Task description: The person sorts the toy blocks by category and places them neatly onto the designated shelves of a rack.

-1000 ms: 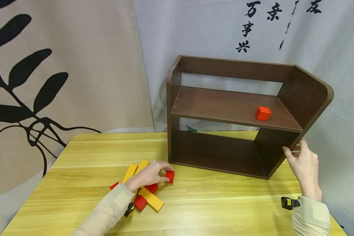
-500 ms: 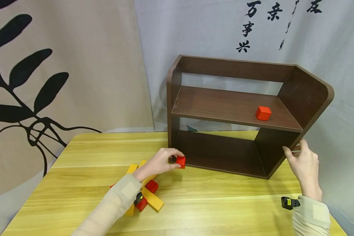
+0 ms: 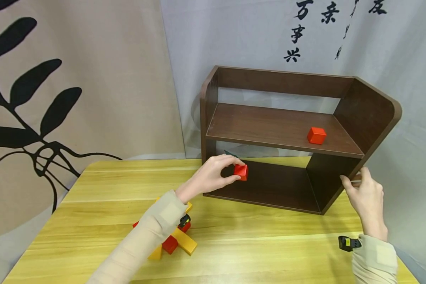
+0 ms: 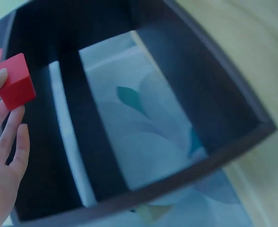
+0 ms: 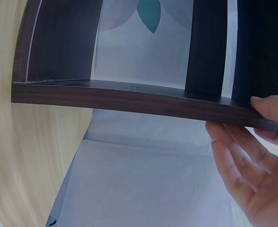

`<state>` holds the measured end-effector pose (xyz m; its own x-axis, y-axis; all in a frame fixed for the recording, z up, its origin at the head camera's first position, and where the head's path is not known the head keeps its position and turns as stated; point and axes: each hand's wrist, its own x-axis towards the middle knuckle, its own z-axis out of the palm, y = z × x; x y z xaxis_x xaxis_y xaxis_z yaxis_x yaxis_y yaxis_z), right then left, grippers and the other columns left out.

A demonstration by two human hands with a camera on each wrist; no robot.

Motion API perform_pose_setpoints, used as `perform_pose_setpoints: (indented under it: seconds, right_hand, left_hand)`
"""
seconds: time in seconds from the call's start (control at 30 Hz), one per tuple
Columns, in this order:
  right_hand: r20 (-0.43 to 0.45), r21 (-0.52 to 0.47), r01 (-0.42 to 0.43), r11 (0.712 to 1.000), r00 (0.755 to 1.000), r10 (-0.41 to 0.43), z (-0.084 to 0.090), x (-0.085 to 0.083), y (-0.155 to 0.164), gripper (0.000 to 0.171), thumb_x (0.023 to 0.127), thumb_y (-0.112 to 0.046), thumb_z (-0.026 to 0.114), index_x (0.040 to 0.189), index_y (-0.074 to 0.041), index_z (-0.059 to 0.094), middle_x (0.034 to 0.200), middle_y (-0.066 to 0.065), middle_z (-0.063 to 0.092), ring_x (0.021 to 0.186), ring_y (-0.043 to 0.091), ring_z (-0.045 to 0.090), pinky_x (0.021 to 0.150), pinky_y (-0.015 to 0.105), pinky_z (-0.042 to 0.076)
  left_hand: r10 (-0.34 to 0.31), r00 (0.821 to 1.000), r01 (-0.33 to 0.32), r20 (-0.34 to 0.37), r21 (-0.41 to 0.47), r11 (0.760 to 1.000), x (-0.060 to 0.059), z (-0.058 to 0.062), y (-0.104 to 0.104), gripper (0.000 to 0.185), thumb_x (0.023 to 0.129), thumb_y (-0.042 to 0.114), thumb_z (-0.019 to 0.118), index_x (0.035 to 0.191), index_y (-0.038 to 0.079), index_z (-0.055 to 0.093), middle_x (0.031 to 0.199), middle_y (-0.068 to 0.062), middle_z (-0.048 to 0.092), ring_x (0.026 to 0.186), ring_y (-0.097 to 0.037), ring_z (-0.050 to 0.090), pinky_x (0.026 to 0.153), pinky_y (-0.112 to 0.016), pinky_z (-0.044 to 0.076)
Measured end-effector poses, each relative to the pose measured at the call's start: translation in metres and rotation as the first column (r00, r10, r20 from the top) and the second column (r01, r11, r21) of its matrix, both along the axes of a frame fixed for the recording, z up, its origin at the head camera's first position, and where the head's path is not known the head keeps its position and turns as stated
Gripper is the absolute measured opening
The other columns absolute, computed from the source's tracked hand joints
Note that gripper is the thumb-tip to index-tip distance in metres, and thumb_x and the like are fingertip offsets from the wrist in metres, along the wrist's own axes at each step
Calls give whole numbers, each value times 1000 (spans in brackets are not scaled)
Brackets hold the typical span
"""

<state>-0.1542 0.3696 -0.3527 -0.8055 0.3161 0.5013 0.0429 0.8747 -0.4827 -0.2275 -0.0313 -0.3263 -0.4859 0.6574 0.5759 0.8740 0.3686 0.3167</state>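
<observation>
My left hand point(image 3: 220, 173) pinches a small red cube point(image 3: 241, 172) in the air before the lower opening of a dark brown two-tier shelf point(image 3: 280, 130). The left wrist view shows that cube point(image 4: 16, 88) between thumb and fingertips, with the shelf point(image 4: 176, 94) close behind it. A second red cube point(image 3: 316, 135) sits on the upper board, toward the right. My right hand point(image 3: 363, 193) grips the front edge of the shelf's right side panel; the right wrist view shows its fingers point(image 5: 252, 156) curled round that edge point(image 5: 129, 97).
A heap of red cubes and yellow bars point(image 3: 177, 242) lies on the yellow wooden table point(image 3: 262, 244), partly under my left forearm. Printed curtains hang close behind the table and shelf. Black wrist cameras point(image 3: 348, 243) sit on both sleeves.
My left hand has lifted a red cube off the heap and carried it up and to the right, to the shelf's lower opening. The right hand has stayed on the side panel.
</observation>
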Motion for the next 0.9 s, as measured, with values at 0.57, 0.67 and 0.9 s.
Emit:
perform_pose_setpoints:
  seconds: [0.57,0.67,0.9]
  right_hand:
    - [-18,18,-20,1000,1000,21,-1,-3,0,29,90,-17,62,101,7,50,98,37,64,83,50,65,65,60,49]
    - [-21,19,-16,1000,1000,16,-1,-2,1,29,89,-17,62,101,6,50,97,36,64,83,50,65,65,59,49]
    - [-18,19,-11,1000,1000,11,0,-1,1,29,89,-17,62,101,6,50,97,36,64,83,50,65,63,58,49]
  left_hand:
    - [-35,983,59,-183,130,990,-11,53,55,28,86,16,71,112,7,67,118,-5,67,109,-15,60,97,-18,47]
    - [-30,982,55,-185,128,990,-14,57,64,28,87,17,69,113,8,67,123,-6,66,113,-16,59,99,-19,46]
    - [25,981,-6,-194,98,995,-22,61,79,29,88,16,67,117,8,67,128,-6,63,117,-17,58,100,-18,45]
